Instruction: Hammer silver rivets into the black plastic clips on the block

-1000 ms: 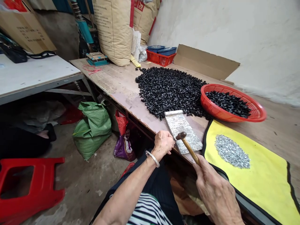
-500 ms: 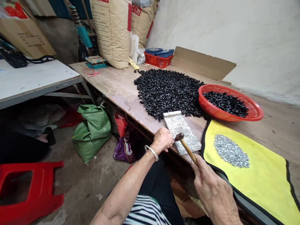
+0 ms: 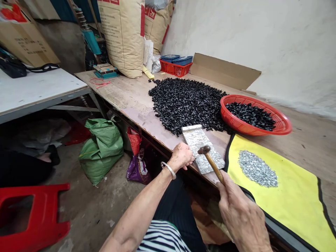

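Head view: at the near left edge of a mottled grey-white rectangular slab (image 3: 193, 137), the left hand (image 3: 181, 156) pinches a tiny shiny piece (image 3: 195, 157), its shape unclear, while the right hand (image 3: 241, 208) grips a wooden-handled hammer (image 3: 214, 168) with its dark head over the slab. Beyond the slab spread small black pieces (image 3: 186, 101); to its right, silvery bits (image 3: 257, 168) lie on black-edged yellow cloth (image 3: 288, 199).
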